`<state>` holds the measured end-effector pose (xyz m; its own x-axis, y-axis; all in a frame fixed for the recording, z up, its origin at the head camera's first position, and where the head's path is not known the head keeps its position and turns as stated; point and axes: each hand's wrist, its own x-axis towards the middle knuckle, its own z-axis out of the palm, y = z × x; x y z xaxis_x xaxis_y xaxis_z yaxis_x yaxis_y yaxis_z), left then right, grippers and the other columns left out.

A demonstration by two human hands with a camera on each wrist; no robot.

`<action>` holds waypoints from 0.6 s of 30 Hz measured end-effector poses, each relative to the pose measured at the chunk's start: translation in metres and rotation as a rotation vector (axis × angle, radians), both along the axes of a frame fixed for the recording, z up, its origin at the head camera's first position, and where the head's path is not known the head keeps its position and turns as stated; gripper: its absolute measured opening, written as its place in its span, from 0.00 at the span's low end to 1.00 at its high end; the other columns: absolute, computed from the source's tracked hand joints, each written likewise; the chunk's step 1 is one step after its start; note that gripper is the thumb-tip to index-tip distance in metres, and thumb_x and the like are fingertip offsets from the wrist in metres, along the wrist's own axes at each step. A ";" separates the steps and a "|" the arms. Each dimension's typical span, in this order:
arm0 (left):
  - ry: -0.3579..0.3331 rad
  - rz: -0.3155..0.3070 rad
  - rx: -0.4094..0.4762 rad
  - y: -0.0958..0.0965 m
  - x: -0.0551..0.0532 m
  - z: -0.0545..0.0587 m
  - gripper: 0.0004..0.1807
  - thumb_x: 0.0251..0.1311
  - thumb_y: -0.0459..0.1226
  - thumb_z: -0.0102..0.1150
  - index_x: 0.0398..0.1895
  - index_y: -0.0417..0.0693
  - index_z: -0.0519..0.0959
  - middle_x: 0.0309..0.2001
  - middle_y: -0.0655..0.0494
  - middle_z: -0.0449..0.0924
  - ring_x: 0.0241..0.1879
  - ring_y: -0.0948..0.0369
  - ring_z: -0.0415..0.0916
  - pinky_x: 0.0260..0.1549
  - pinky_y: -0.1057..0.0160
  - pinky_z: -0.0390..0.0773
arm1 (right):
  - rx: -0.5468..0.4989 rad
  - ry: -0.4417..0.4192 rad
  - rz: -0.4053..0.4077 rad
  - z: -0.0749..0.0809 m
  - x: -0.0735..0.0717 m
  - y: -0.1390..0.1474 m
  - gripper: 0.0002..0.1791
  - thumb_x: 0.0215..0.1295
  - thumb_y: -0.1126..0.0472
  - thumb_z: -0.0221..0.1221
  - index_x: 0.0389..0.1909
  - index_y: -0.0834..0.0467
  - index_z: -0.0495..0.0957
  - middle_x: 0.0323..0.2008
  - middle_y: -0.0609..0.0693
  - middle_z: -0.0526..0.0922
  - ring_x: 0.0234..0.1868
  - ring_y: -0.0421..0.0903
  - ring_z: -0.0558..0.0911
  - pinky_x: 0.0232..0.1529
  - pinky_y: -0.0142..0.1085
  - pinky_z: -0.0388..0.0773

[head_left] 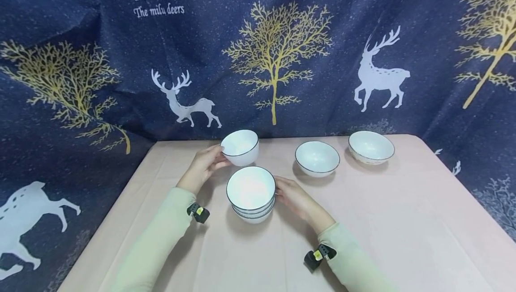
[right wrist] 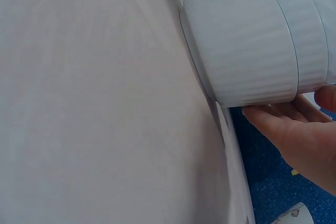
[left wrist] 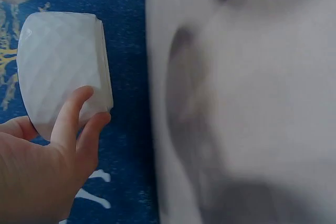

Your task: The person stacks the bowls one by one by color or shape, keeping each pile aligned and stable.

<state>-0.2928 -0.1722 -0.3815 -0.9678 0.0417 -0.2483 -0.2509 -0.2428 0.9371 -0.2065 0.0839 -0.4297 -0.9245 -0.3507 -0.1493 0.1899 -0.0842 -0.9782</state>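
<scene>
While a single white bowl [head_left: 240, 148] is held just behind a nested stack of bowls [head_left: 251, 189] on the pink-covered table [head_left: 403, 220], its smooth, glossy look suggests glazed ceramic: stiff, moderately light, rather slippery and likely to be chipped if knocked. A secure hold would probably be found on the outer wall with the thumb at the dark rim, and the raised diamond pattern seen in the left wrist view may give the fingers a little purchase. The stack can be judged heavier, and is better steadied low on its side than by one rim. The bowl is gripped at its left side by the left hand [head_left: 205, 162], the thumb laid near the rim and the fingers spread beneath and along the wall; it appears to be held off the cloth, its opening tipped toward the head camera. By the right hand [head_left: 296, 197] nothing is clenched: its relaxed fingers are rested against the stack's right side, palm turned inward, with the forearm angled in from the near right.
</scene>
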 end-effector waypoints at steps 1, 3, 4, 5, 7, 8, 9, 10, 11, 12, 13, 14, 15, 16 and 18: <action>0.001 0.000 -0.002 -0.001 0.002 0.003 0.26 0.67 0.29 0.50 0.66 0.28 0.62 0.40 0.47 0.77 0.34 0.59 0.82 0.46 0.60 0.83 | 0.006 0.001 -0.003 0.000 0.000 0.000 0.27 0.75 0.60 0.41 0.68 0.72 0.57 0.69 0.67 0.60 0.68 0.60 0.64 0.68 0.46 0.66; 0.002 0.004 0.010 -0.002 0.006 0.009 0.25 0.67 0.29 0.49 0.66 0.28 0.62 0.38 0.47 0.77 0.33 0.59 0.82 0.48 0.57 0.82 | 0.015 -0.006 -0.008 0.001 0.000 0.000 0.27 0.75 0.59 0.41 0.68 0.71 0.58 0.69 0.66 0.61 0.68 0.59 0.64 0.68 0.46 0.66; 0.000 0.005 0.003 -0.003 0.008 0.011 0.26 0.67 0.29 0.50 0.66 0.28 0.62 0.37 0.47 0.77 0.33 0.59 0.82 0.49 0.56 0.82 | 0.018 -0.007 -0.009 0.000 0.000 0.000 0.27 0.75 0.58 0.41 0.68 0.71 0.58 0.69 0.66 0.61 0.68 0.59 0.64 0.68 0.46 0.66; 0.001 0.003 0.003 -0.004 0.010 0.013 0.26 0.67 0.29 0.50 0.67 0.28 0.62 0.37 0.47 0.77 0.33 0.59 0.82 0.50 0.55 0.80 | 0.020 -0.010 -0.010 0.000 0.001 0.000 0.28 0.75 0.58 0.41 0.68 0.71 0.58 0.69 0.65 0.61 0.68 0.59 0.64 0.67 0.46 0.66; 0.013 0.000 0.008 -0.005 0.014 0.017 0.26 0.67 0.29 0.49 0.67 0.28 0.62 0.38 0.46 0.77 0.32 0.59 0.82 0.54 0.52 0.77 | 0.027 -0.012 -0.013 0.000 0.001 0.001 0.28 0.75 0.57 0.41 0.68 0.70 0.59 0.69 0.64 0.61 0.68 0.58 0.64 0.67 0.46 0.66; 0.019 -0.004 0.013 -0.006 0.015 0.019 0.26 0.67 0.29 0.49 0.67 0.28 0.61 0.38 0.46 0.77 0.33 0.59 0.82 0.55 0.51 0.76 | 0.026 -0.010 -0.011 0.000 0.001 0.001 0.27 0.75 0.57 0.41 0.68 0.70 0.59 0.69 0.64 0.61 0.68 0.58 0.64 0.67 0.45 0.66; 0.024 -0.008 0.013 -0.006 0.017 0.021 0.26 0.67 0.29 0.49 0.67 0.28 0.61 0.39 0.46 0.76 0.33 0.58 0.82 0.56 0.50 0.75 | 0.021 -0.006 -0.008 0.000 0.001 0.000 0.27 0.75 0.57 0.42 0.68 0.70 0.59 0.69 0.64 0.61 0.68 0.58 0.64 0.67 0.45 0.66; 0.034 -0.018 0.012 -0.007 0.019 0.023 0.27 0.68 0.29 0.49 0.68 0.28 0.60 0.41 0.45 0.76 0.34 0.59 0.82 0.55 0.51 0.75 | 0.021 -0.004 -0.005 0.000 0.001 0.000 0.27 0.75 0.57 0.42 0.68 0.70 0.59 0.69 0.65 0.61 0.68 0.58 0.64 0.68 0.45 0.66; 0.045 -0.026 0.010 -0.007 0.020 0.025 0.27 0.68 0.29 0.48 0.68 0.28 0.60 0.43 0.44 0.75 0.34 0.59 0.82 0.55 0.51 0.76 | 0.021 -0.003 -0.002 0.000 0.000 0.000 0.27 0.75 0.57 0.42 0.68 0.70 0.59 0.69 0.65 0.61 0.68 0.58 0.64 0.68 0.45 0.66; 0.053 -0.036 0.004 -0.008 0.022 0.027 0.27 0.68 0.29 0.48 0.68 0.28 0.59 0.44 0.44 0.74 0.35 0.59 0.81 0.54 0.52 0.77 | 0.021 -0.001 0.002 0.000 0.000 0.000 0.27 0.75 0.58 0.42 0.68 0.71 0.59 0.69 0.65 0.61 0.68 0.58 0.64 0.68 0.46 0.66; 0.060 -0.042 -0.002 -0.008 0.024 0.029 0.27 0.68 0.29 0.48 0.68 0.28 0.59 0.46 0.43 0.73 0.36 0.59 0.81 0.52 0.53 0.78 | 0.017 -0.001 0.006 -0.001 0.000 0.000 0.27 0.75 0.58 0.41 0.68 0.71 0.58 0.69 0.65 0.61 0.68 0.59 0.64 0.68 0.46 0.65; 0.067 -0.049 -0.011 -0.008 0.026 0.032 0.27 0.68 0.29 0.49 0.68 0.29 0.59 0.48 0.43 0.73 0.36 0.59 0.81 0.50 0.55 0.80 | 0.013 0.001 0.008 -0.001 0.000 0.000 0.27 0.75 0.59 0.41 0.68 0.71 0.58 0.69 0.66 0.61 0.68 0.59 0.64 0.68 0.46 0.65; 0.077 -0.058 -0.017 -0.009 0.027 0.034 0.27 0.68 0.29 0.49 0.69 0.29 0.59 0.50 0.42 0.72 0.37 0.59 0.81 0.49 0.56 0.81 | 0.011 0.004 0.007 -0.001 0.000 0.000 0.27 0.75 0.59 0.41 0.68 0.71 0.58 0.69 0.66 0.60 0.68 0.59 0.64 0.68 0.46 0.65; 0.089 -0.064 -0.024 -0.009 0.029 0.037 0.27 0.68 0.29 0.49 0.68 0.29 0.60 0.51 0.41 0.72 0.37 0.59 0.81 0.48 0.57 0.82 | 0.009 0.004 0.005 -0.002 -0.001 0.000 0.27 0.75 0.59 0.41 0.68 0.71 0.58 0.69 0.66 0.60 0.68 0.59 0.64 0.68 0.46 0.65; 0.107 -0.071 -0.026 -0.009 0.032 0.042 0.27 0.67 0.29 0.49 0.68 0.29 0.61 0.53 0.40 0.71 0.37 0.59 0.82 0.46 0.57 0.83 | 0.008 0.002 0.000 -0.003 -0.001 0.000 0.27 0.75 0.59 0.41 0.68 0.71 0.58 0.69 0.65 0.60 0.68 0.59 0.64 0.69 0.46 0.64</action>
<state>-0.2609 -0.1813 -0.3396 -0.9836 0.1061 -0.1458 -0.1650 -0.2030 0.9652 -0.2072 0.0842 -0.4324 -0.9247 -0.3495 -0.1506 0.1882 -0.0761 -0.9792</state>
